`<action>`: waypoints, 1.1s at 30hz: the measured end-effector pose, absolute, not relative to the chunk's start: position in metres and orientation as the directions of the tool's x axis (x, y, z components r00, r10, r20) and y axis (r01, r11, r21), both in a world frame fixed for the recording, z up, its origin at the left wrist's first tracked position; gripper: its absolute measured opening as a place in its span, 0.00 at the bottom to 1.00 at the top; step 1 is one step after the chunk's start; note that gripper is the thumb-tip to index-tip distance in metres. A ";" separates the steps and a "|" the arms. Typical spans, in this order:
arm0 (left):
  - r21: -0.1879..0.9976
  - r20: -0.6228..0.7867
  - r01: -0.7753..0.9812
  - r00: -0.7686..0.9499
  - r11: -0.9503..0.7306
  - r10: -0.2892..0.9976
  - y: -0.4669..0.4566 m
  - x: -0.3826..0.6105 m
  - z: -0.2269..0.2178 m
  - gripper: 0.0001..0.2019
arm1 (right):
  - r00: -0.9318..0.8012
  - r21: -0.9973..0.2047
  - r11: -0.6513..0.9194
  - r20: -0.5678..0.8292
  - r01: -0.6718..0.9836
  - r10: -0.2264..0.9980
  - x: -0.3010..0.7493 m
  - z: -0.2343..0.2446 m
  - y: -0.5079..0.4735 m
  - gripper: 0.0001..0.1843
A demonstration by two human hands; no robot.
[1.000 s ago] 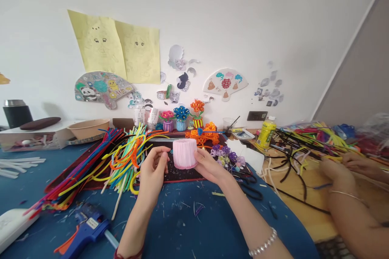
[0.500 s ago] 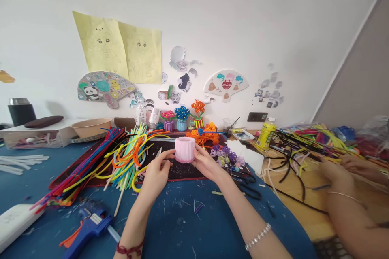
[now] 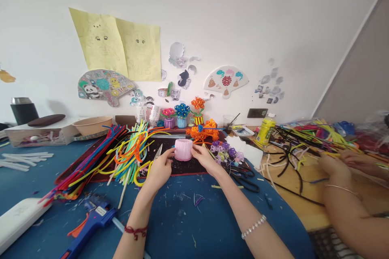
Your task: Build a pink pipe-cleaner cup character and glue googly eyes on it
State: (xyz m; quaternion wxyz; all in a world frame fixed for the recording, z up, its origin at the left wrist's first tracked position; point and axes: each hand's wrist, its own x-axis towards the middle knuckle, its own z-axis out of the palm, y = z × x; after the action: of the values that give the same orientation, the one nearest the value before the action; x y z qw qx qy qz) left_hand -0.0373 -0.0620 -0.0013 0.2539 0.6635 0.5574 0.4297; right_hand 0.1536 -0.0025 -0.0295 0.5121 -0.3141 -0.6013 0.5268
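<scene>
Between my two hands is a small pink ribbed pot point(image 3: 183, 150), upright, its round side facing me. My left hand point(image 3: 161, 168) has its fingertips at the pot's left side, with the fingers curled. My right hand point(image 3: 207, 159) grips the pot's right side with thumb and fingers. Behind my left hand, scissor blades point(image 3: 158, 152) point up, their yellow handle point(image 3: 141, 173) on the tray's front edge. Purple pipe-cleaner flowers point(image 3: 226, 151) lie just right of my right hand. Miniature pots of pink, blue and orange flowers point(image 3: 182, 116) stand behind, by the wall.
Bundles of coloured pipe cleaners point(image 3: 133, 151) spread over the dark tray point(image 3: 106, 178) at left. A blue glue gun point(image 3: 94, 222) lies front left. Black scissors point(image 3: 247, 180) rest at right. A yellow bottle point(image 3: 266, 130) stands near a co-worker's hands point(image 3: 337, 168), among black pipe cleaners.
The pink pot sits slightly further left and lower in view, still between both hands. The camera view has shifted a little; more of the scissor blades shows beside my left hand.
</scene>
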 end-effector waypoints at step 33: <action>0.823 0.295 0.512 -0.011 -0.248 0.956 -0.065 -0.037 0.005 0.25 | -0.245 -0.969 0.179 0.218 -0.171 0.945 0.151 -0.021 -0.011 0.34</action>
State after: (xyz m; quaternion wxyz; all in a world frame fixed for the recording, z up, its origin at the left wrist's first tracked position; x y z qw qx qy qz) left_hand -0.0370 -0.0653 0.0052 0.2524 0.6564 0.5589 0.4394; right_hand 0.1510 -0.0113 -0.0214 0.5128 -0.3386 -0.5713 0.5440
